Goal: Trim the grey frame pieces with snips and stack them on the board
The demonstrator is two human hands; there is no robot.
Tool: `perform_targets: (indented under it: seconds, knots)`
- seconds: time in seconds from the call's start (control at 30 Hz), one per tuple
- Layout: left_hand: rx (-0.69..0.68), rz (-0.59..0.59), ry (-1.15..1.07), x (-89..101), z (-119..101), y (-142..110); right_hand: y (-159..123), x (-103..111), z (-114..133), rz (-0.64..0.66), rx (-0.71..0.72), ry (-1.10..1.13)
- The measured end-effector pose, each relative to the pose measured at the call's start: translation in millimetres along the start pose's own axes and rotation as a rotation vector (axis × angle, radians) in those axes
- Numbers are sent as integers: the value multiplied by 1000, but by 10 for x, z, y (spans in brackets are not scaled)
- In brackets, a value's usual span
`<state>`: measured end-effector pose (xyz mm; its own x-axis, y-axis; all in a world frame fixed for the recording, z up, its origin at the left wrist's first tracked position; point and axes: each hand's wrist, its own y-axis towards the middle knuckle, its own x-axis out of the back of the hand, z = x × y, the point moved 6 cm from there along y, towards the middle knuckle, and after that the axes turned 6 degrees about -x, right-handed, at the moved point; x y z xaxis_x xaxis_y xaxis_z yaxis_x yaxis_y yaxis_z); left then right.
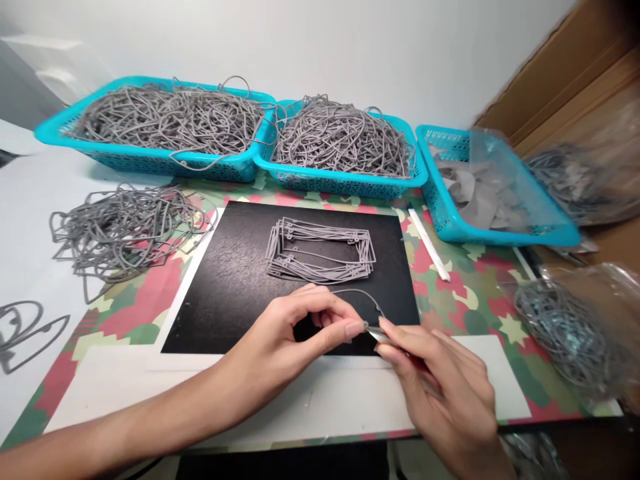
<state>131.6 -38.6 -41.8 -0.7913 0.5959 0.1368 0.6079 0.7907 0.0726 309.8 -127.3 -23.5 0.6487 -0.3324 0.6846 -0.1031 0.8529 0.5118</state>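
Observation:
A thin grey rubber gasket [369,294] is pinched between the thumb and forefinger of my left hand [300,327], and its strand curves up and over toward the other hand. My right hand [445,373] grips a small pointed metal tool [376,331], whose tip meets the gasket at my left fingertips. I cannot tell whether the tool is a blade or tweezers. Both hands are above the near edge of a black mat [220,280]. Just beyond them, a stack of rectangular grey gaskets [325,233] lies on the mat.
Two blue baskets [200,160] [345,186] heaped with grey gaskets stand at the back. Another blue basket [450,223] holds grey pieces. A loose gasket pile [130,227] lies left. On the right are a white stick [429,245] and a plastic bag of gaskets [560,333].

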Motion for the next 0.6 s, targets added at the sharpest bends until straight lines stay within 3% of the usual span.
perform_targets:
  seconds: [0.6]
  knots:
    - [-61,36,28,4,-6,-16,-16,-32,-36,71,-29,25]
